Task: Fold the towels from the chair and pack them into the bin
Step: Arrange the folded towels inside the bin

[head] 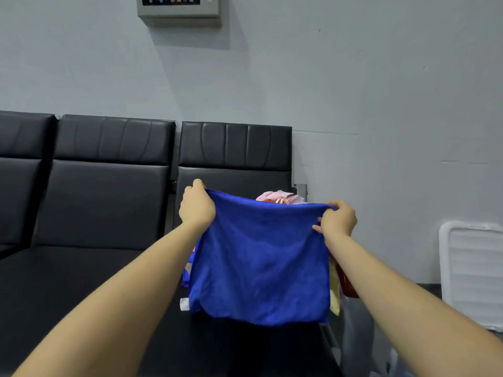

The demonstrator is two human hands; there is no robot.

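you're holding the blue towel point(260, 257) up over the chair point(234, 156), left hand point(196, 205) pinching the top corner at 10 o'clock, right hand point(339, 219) pinching the one at 2. keep the top edge taut & bring corners together evenly. white tag point(184, 304) at 7 o'clock isn't readable. bin point(472, 273) is sitting at 3.

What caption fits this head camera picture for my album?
Two hands, left and right, hold a blue towel spread above the black chair.
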